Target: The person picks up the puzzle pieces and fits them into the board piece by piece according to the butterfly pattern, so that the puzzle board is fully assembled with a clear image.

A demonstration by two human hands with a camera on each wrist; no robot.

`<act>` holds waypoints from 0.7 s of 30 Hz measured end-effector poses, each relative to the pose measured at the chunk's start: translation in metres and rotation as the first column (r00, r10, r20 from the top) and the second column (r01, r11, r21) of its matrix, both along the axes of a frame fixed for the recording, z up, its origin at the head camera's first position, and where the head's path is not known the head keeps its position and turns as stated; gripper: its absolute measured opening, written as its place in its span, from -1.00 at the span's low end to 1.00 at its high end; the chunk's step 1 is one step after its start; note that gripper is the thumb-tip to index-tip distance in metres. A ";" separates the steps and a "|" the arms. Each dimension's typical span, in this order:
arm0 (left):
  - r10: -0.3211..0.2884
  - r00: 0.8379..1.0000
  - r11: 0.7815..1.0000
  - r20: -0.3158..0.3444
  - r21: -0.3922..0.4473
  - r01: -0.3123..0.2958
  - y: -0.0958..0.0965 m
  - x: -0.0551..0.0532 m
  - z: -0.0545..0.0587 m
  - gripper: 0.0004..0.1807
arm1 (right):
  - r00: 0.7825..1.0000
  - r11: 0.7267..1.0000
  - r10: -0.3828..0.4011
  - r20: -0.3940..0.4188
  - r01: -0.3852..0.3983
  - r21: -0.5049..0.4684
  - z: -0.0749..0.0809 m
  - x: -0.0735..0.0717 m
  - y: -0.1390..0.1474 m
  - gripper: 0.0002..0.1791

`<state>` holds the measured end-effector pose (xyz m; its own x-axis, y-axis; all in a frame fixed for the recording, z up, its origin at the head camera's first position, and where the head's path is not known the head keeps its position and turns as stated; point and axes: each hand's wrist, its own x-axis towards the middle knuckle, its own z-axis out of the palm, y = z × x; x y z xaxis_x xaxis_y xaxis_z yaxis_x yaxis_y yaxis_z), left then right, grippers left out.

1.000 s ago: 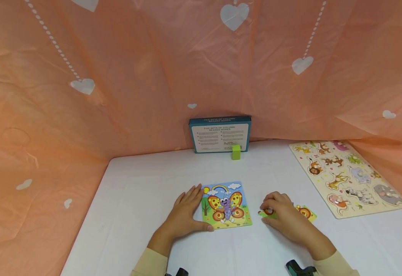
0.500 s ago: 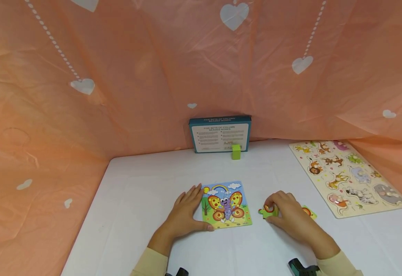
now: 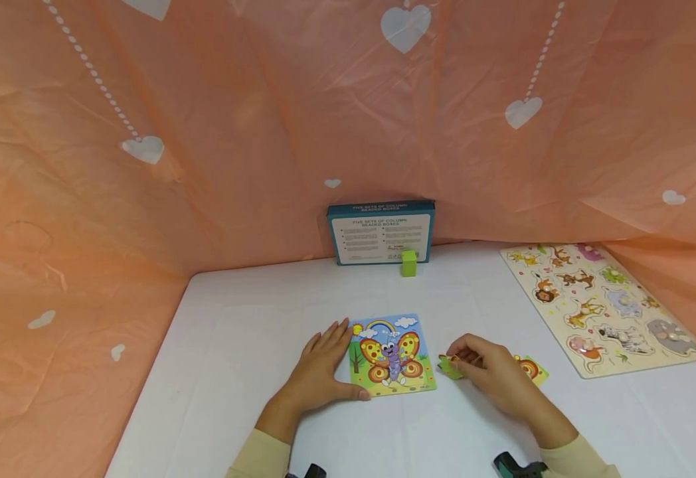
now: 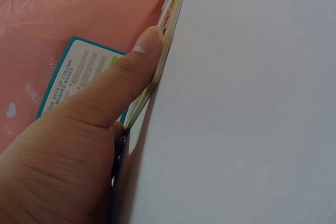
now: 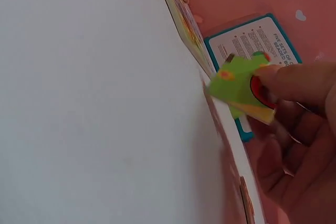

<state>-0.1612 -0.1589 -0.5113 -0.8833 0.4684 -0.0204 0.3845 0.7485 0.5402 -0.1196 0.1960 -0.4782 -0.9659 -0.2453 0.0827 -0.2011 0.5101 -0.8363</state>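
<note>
A square butterfly puzzle board [image 3: 391, 358] lies on the white table in the head view. Spread along its left edge is my left hand [image 3: 317, 372], fingers straight, with the thumb touching the lower left corner. My right hand [image 3: 491, 372] pinches a green puzzle piece [image 5: 239, 85] between thumb and fingers, tilted and lifted off the table, a little to the right of the board. A yellow puzzle piece with an orange swirl [image 3: 530, 368] lies beyond that hand, partly hidden by it.
A blue-edged box [image 3: 384, 236] stands upright against the orange heart-print sheet [image 3: 252, 166] at the back. In front of it sits a small green block [image 3: 408, 263]. An animal peg puzzle board [image 3: 602, 312] lies at the right on the white table [image 3: 252, 318].
My right hand has picked the green puzzle piece up from the table and moved it slightly left, tilting it. The left hand and the butterfly puzzle board have stayed put.
</note>
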 end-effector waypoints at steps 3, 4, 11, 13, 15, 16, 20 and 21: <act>0.002 1.000 1.000 0.005 0.000 -0.002 0.000 0.000 0.000 0.43 | 1.000 0.997 -0.023 0.011 0.024 -0.074 -0.001 0.000 -0.003 -0.80; 0.003 1.000 1.000 0.006 0.000 -0.003 0.000 0.000 0.000 0.43 | 0.999 0.994 -0.027 0.017 0.029 -0.101 -0.001 0.000 -0.005 -0.75; 0.000 1.000 1.000 0.002 0.000 0.000 0.000 0.000 0.000 0.44 | 0.997 0.977 -0.012 0.071 0.027 -0.211 -0.004 -0.001 -0.013 -0.66; -0.001 1.000 1.000 0.000 0.004 0.001 0.000 0.000 0.000 0.44 | 0.997 0.971 0.002 0.075 0.016 -0.239 -0.005 -0.001 -0.016 -0.70; -0.002 1.000 1.000 0.001 0.006 0.002 0.000 0.000 0.000 0.45 | 0.997 0.961 0.022 0.080 0.001 -0.277 -0.007 -0.002 -0.020 -0.70; -0.002 1.000 1.000 0.001 0.006 0.002 0.000 0.000 0.001 0.45 | 0.996 0.957 0.029 0.086 -0.003 -0.291 -0.008 -0.002 -0.022 -0.67; -0.003 1.000 1.000 -0.001 0.003 0.003 0.000 -0.001 0.001 0.45 | 0.993 0.949 0.051 0.104 -0.016 -0.314 -0.009 -0.004 -0.029 -0.62; -0.003 1.000 1.000 -0.001 0.002 0.003 0.000 -0.001 0.001 0.45 | 0.993 0.949 0.058 0.107 -0.021 -0.314 -0.010 -0.004 -0.031 -0.63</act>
